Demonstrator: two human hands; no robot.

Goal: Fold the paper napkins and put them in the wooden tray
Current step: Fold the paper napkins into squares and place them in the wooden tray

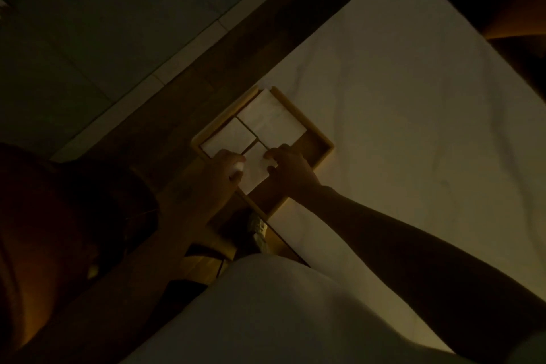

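The scene is dim. A wooden tray [320,134] with dividers lies at the left edge of a white-covered table. One folded white napkin [270,118] fills its far compartment and a second [227,137] lies to its left. A third folded napkin [255,167] rests in the near part of the tray, between my hands. My left hand [220,176] presses on its left edge with fingers curled. My right hand [291,170] presses its right edge with the fingertips. The tray's right section shows bare dark wood.
The white tablecloth [399,127] spreads wide to the right of the tray. Past the table's left edge are a wooden strip and tiled floor [88,38]. A shoe [258,229] shows below the tray. My white shirt fills the bottom of the view.
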